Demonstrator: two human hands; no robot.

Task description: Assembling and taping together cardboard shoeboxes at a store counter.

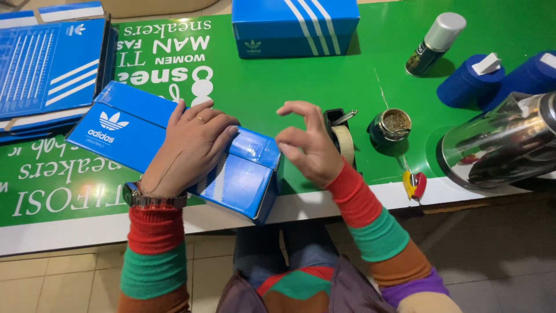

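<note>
The left hand [194, 145], wearing a ring and a wristwatch, lies flat with fingers spread on top of a blue shoe box [174, 148]. The box sits aslant at the near edge of a green table [278, 81], one corner jutting past the white rim. The right hand [307, 145] hovers just beside the box's right end, fingers curled, thumb and forefinger nearly meeting; whether they pinch anything is hard to make out. Behind that hand, a tape dispenser [341, 136] is partly hidden.

Farther right stand one small metal cup [392, 124] filled with something granular, one spray can [434, 43], and two blue rolls [472, 84], the second cut off by the frame. A shiny steel vessel [504, 145] is also cut off at the right edge. One more closed shoe box [295, 26] sits at the far side; a stack of flattened boxes [49, 69] lies left.
</note>
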